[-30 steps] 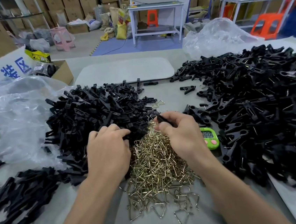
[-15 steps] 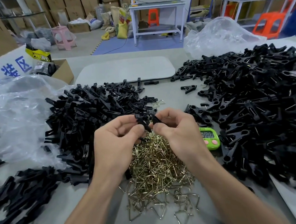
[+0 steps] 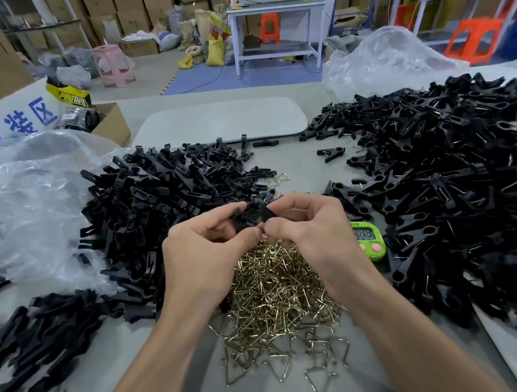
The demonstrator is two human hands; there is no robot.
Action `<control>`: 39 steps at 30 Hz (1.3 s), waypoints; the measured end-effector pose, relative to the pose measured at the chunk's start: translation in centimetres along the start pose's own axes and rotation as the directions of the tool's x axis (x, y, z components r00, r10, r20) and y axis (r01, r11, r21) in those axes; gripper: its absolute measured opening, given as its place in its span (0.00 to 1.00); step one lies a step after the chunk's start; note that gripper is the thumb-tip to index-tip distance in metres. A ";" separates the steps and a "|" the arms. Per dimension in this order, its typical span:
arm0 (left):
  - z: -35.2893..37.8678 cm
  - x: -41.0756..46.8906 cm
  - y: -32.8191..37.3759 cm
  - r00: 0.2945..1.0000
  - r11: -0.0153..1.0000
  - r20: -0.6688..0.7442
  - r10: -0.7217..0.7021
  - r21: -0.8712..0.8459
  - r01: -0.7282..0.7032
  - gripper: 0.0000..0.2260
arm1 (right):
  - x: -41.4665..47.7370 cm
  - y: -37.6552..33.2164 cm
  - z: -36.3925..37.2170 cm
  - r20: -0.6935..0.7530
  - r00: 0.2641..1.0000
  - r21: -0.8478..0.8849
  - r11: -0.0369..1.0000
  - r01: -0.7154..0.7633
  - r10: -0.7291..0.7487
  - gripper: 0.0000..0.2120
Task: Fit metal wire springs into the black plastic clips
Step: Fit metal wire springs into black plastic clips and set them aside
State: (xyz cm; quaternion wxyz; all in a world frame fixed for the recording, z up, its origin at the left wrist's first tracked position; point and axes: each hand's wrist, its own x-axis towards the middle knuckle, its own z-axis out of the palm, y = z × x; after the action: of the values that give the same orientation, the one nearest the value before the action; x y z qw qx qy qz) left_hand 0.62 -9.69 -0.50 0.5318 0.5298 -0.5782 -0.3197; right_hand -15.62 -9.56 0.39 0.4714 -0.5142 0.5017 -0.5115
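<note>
My left hand (image 3: 207,252) and my right hand (image 3: 313,231) meet above the table, fingertips together. Between them they pinch a black plastic clip (image 3: 254,213), mostly hidden by the fingers. Just below the hands lies a heap of brass-coloured wire springs (image 3: 277,293). A pile of loose black clip pieces (image 3: 162,199) spreads to the left. A larger pile of black clips (image 3: 461,200) with wire showing in them fills the right side.
A green timer (image 3: 368,240) sits beside my right wrist. Crumpled clear plastic bags (image 3: 31,200) lie at the left and another bag (image 3: 386,61) at the back right. A grey board (image 3: 219,121) lies at the back centre, a cardboard box (image 3: 109,123) left of it.
My left hand lifted off the left clip pile and my right hand rose from the springs. Both came together and now hold a clip between the fingertips.
</note>
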 end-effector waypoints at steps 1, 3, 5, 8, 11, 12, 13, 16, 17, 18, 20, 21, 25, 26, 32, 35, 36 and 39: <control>0.0 -0.2 0.1 1.000 1.000 -0.001 0.009 0.015 -0.009 0.19 | 0.0 -0.1 0.0 0.015 1.000 0.003 1.000 -0.006 0.006 0.10; 0.0 -0.5 0.3 0.999 0.999 0.015 0.032 0.009 -0.032 0.22 | -0.2 -0.2 0.0 0.044 0.999 -0.020 1.000 -0.005 0.006 0.10; 0.0 -0.6 0.5 0.997 0.999 0.053 0.052 0.011 -0.052 0.20 | -0.3 -0.2 0.1 0.040 0.999 -0.088 0.996 0.020 -0.017 0.09; 0.0 -0.4 0.3 0.993 0.997 0.097 0.071 -0.002 -0.072 0.23 | -0.4 -0.2 0.4 -0.004 0.997 -0.163 0.984 0.076 -0.077 0.13; -0.2 -0.3 0.0 0.987 0.996 0.138 0.084 -0.037 -0.080 0.27 | -0.4 -0.1 0.4 -0.015 0.991 -0.210 0.969 0.128 -0.134 0.15; -0.2 -0.3 -0.1 0.985 0.996 0.150 0.089 -0.033 -0.085 0.26 | -0.4 0.0 0.4 -0.022 0.990 -0.216 0.967 0.134 -0.142 0.14; -0.2 -0.2 -0.2 0.983 0.995 0.158 0.097 -0.025 -0.094 0.25 | -0.3 0.0 0.3 -0.032 0.989 -0.221 0.966 0.136 -0.147 0.14; 0.0 0.0 -0.5 0.990 0.996 0.110 0.092 -0.030 -0.089 0.21 | -0.2 0.1 0.3 -0.041 0.989 -0.221 0.966 0.132 -0.144 0.16; 0.1 0.1 -0.6 0.995 0.997 0.074 0.074 -0.034 -0.071 0.21 | -0.2 0.2 0.3 -0.033 0.990 -0.215 0.968 0.130 -0.140 0.15; 0.2 0.2 -0.7 0.997 0.998 0.041 0.058 -0.027 -0.057 0.21 | -0.2 0.2 0.4 -0.025 0.991 -0.210 0.969 0.126 -0.135 0.14; 0.2 0.2 -0.8 0.999 0.999 0.007 0.043 -0.016 -0.043 0.18 | -0.3 0.2 0.4 -0.013 0.993 -0.202 0.973 0.113 -0.118 0.11; 0.1 0.2 -0.9 0.999 0.999 0.012 0.041 -0.034 -0.041 0.18 | -0.3 0.2 0.3 -0.002 0.994 -0.200 0.973 0.111 -0.114 0.10; -0.4 0.7 -0.9 0.993 0.985 0.098 0.059 -0.170 -0.042 0.15 | -0.3 -0.2 -0.1 0.062 0.992 -0.216 0.969 0.122 -0.111 0.13; -0.4 0.9 -1.0 0.991 0.983 0.110 0.070 -0.179 -0.050 0.14 | -0.2 -0.3 -0.3 0.066 0.991 -0.216 0.968 0.128 -0.116 0.12; -0.4 0.6 -2.0 0.984 0.969 0.172 0.036 -0.246 0.008 0.17 | -0.6 -0.3 -1.1 0.172 0.982 -0.289 0.949 0.129 -0.081 0.10; -0.6 1.2 -1.3 0.980 0.965 0.191 0.052 -0.261 0.000 0.18 | -0.2 -0.8 -1.2 0.173 0.976 -0.347 0.920 0.183 -0.129 0.10; -0.7 1.6 -1.2 0.980 0.969 0.188 0.059 -0.247 -0.011 0.17 | 0.0 -0.7 -1.3 0.160 0.975 -0.376 0.903 0.207 -0.157 0.09; -0.7 1.6 -1.2 0.983 0.977 0.172 0.062 -0.209 -0.025 0.15 | 0.0 -0.2 -1.3 0.132 0.960 -0.406 0.871 0.278 -0.246 0.08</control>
State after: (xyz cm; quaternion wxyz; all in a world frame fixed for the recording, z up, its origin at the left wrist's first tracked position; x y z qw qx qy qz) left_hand 1.82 -11.38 -0.99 0.5372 0.4285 -0.5983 -0.4122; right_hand -16.94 -9.47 0.62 0.2945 -0.6857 0.5074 -0.4308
